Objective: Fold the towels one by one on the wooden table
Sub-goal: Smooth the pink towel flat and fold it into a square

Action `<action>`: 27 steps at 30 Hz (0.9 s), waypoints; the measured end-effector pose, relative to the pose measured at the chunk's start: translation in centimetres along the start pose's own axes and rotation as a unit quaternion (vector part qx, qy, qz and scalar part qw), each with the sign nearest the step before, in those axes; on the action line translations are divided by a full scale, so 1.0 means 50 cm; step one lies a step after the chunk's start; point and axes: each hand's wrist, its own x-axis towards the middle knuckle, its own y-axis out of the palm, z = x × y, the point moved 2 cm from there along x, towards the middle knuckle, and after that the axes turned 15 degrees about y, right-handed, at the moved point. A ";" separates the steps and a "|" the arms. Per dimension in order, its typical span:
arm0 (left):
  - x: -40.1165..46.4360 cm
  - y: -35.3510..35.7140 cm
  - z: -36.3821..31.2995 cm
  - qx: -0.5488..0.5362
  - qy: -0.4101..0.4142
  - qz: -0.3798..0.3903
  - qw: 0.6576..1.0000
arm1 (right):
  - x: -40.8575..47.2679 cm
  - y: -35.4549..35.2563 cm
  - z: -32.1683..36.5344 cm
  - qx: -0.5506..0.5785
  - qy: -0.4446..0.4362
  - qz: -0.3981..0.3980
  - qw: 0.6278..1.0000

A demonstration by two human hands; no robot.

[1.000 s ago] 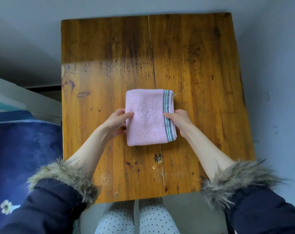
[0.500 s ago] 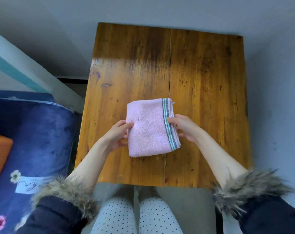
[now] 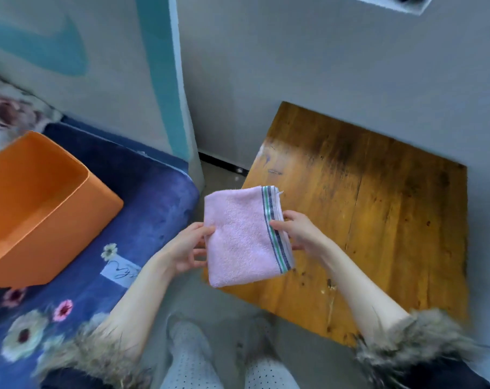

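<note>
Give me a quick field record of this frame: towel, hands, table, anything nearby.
towel: pink towel, folded into a rectangle, striped band along its right edge
towel position: held at the wooden table's left edge, partly past it
left hand: left hand grips the towel's left edge
right hand: right hand grips the striped edge
bin: orange bin, open top, nothing visible inside, sits on the blue floral cushion left of the table
fold state: towel looks fully folded
</note>
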 end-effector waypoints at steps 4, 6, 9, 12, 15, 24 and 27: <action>-0.054 -0.162 -0.009 -0.032 0.018 -0.026 0.999 | -0.022 0.144 0.083 -0.037 -0.020 0.005 0.999; -0.082 -0.243 -0.011 -0.045 0.026 -0.047 0.998 | -0.024 0.222 0.124 -0.060 -0.029 0.009 0.998; -0.120 -0.366 -0.008 -0.071 0.036 -0.087 0.993 | -0.019 0.344 0.190 -0.100 -0.042 0.015 0.994; -0.160 -0.485 -0.001 -0.099 0.049 -0.147 0.983 | -0.014 0.473 0.262 -0.133 -0.059 0.036 0.989; -0.191 -0.593 -0.004 -0.122 0.067 -0.204 0.969 | -0.014 0.593 0.336 -0.152 -0.075 0.065 0.983; -0.181 -0.864 -0.025 -0.150 0.088 -0.309 0.935 | 0.036 0.867 0.525 -0.237 -0.081 0.119 0.961; -0.130 -0.950 -0.022 -0.158 0.067 -0.348 0.922 | 0.092 0.954 0.589 -0.256 -0.079 0.137 0.954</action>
